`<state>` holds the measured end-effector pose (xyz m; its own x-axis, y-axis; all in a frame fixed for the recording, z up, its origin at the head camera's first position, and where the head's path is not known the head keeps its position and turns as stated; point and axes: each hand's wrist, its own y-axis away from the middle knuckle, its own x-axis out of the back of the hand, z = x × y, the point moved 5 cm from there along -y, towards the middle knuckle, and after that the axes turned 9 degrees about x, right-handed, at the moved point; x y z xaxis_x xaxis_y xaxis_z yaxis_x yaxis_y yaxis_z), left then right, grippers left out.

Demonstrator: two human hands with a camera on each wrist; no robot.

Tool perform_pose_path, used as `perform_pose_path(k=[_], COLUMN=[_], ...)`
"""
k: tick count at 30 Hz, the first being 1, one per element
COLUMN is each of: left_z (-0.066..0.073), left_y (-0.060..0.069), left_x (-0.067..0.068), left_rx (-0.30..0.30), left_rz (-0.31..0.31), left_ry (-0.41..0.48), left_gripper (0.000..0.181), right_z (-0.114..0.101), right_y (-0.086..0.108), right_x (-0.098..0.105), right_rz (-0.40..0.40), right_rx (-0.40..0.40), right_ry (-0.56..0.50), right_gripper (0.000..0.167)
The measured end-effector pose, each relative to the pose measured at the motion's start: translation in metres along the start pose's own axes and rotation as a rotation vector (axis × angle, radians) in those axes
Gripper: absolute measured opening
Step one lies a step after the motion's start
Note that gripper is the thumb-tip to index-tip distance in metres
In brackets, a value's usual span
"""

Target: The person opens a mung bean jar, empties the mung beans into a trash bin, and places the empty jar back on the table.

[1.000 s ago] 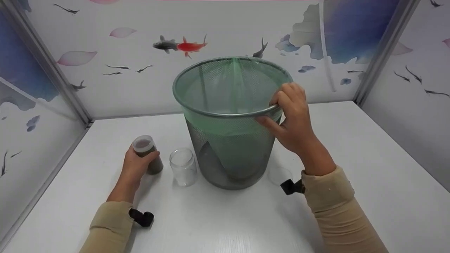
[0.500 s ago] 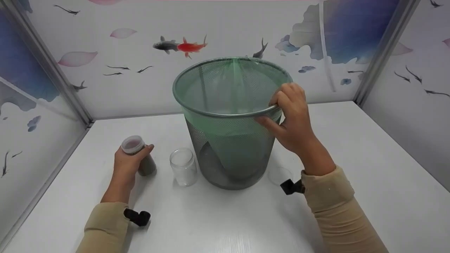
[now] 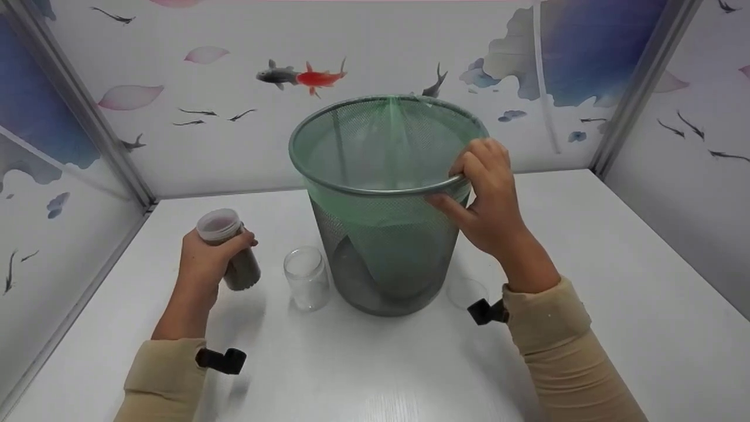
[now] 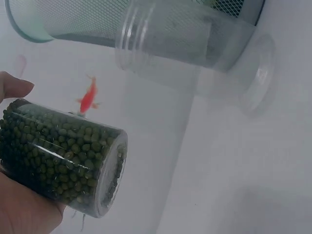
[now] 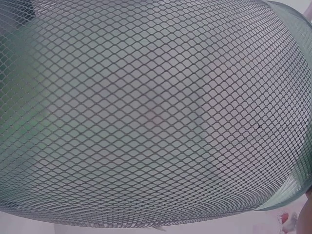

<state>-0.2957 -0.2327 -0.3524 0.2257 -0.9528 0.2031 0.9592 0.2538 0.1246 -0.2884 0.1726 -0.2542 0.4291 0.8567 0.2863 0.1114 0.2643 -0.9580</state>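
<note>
My left hand [image 3: 202, 261] grips a clear jar of green mung beans [image 3: 241, 272], its thumb across the upper side. The jar is tilted and raised off the table; whether a lid covers its pale top I cannot tell. In the left wrist view the mung beans [image 4: 58, 156] show through the wall. An upright clear jar without contents [image 3: 306, 281] stands between that hand and a wire-mesh wastebasket [image 3: 381, 192]. A green bag [image 3: 375, 214] lines the basket and folds over its rim. My right hand [image 3: 491, 199] holds the basket's near right rim, fingers inside and thumb outside.
A faint clear round disc [image 3: 463, 292] lies on the white table [image 3: 351, 375] right of the basket, beside my right sleeve. Printed panels [image 3: 222, 152] enclose the back and sides. Mesh [image 5: 156, 107] fills most of the right wrist view.
My left hand has moved left with the jar of mung beans and lifted it off the table. The right hand, basket and other clear jar have stayed put.
</note>
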Motion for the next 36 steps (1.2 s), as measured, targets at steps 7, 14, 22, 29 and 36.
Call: perform_pose_path(k=[7, 14, 22, 29, 36], left_z=[0.026, 0.041, 0.045, 0.038, 0.025], left_y=[0.028, 0.052, 0.069, 0.078, 0.084], left_x=[-0.019, -0.039, -0.065, -0.089, -0.116], left_rx=[-0.142, -0.237, -0.278, -0.249, -0.244], left_rz=[-0.085, -0.174, -0.246, -0.296, -0.392], left_ry=[0.021, 0.078, 0.031, -0.041, -0.06], left_gripper=[0.041, 0.025, 0.023, 0.041, 0.05], right_z=[0.0, 0.0, 0.001, 0.0, 0.0], right_y=[0.001, 0.002, 0.002, 0.002, 0.001], right_x=[-0.001, 0.0, 0.001, 0.001, 0.001], right_rz=[-0.002, -0.001, -0.002, -0.002, -0.005], right_rx=[0.001, -0.004, -0.017, -0.017, -0.012], right_ry=[-0.003, -0.004, -0.004, -0.005, -0.005], right_gripper=[0.062, 0.062, 0.061, 0.062, 0.061])
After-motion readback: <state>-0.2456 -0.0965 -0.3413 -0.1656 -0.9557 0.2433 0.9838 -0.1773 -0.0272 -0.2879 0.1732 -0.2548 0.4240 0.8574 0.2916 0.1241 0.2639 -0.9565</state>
